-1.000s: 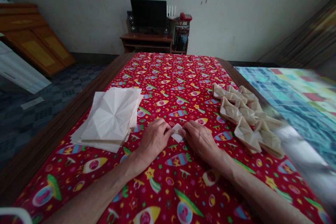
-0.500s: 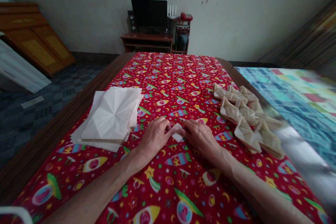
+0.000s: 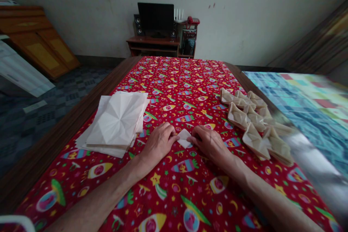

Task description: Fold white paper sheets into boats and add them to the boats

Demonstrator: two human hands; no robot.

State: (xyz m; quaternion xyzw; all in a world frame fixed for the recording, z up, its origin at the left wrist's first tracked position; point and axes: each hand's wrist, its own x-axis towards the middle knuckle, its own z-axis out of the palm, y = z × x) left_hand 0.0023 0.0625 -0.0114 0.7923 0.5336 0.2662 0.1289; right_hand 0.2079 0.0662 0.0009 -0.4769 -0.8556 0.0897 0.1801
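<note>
A small folded piece of white paper (image 3: 184, 138) lies on the red patterned cloth (image 3: 187, 96), between my two hands. My left hand (image 3: 162, 138) is closed, its thumb and fingertips pinching the paper's left corner. From the other side, my right hand (image 3: 206, 139) pinches the right corner with thumb and curled fingers. To the left rests a stack of white paper sheets (image 3: 119, 119), the top one marked with creases radiating from its middle. On the right stand several folded paper shapes (image 3: 255, 117), cream-coloured, grouped close together.
The cloth covers a dark wooden table (image 3: 107, 92). Beyond its far end a monitor (image 3: 156, 17) stands on a small desk with speakers and a red telephone (image 3: 192, 20). A bed with a patchwork cover (image 3: 296, 98) adjoins on the right. A wooden cabinet (image 3: 40, 43) stands at left.
My hands have drawn slightly apart, so more of the small folded paper shows between them. The view has tilted a little; the stack and folded shapes stay put.
</note>
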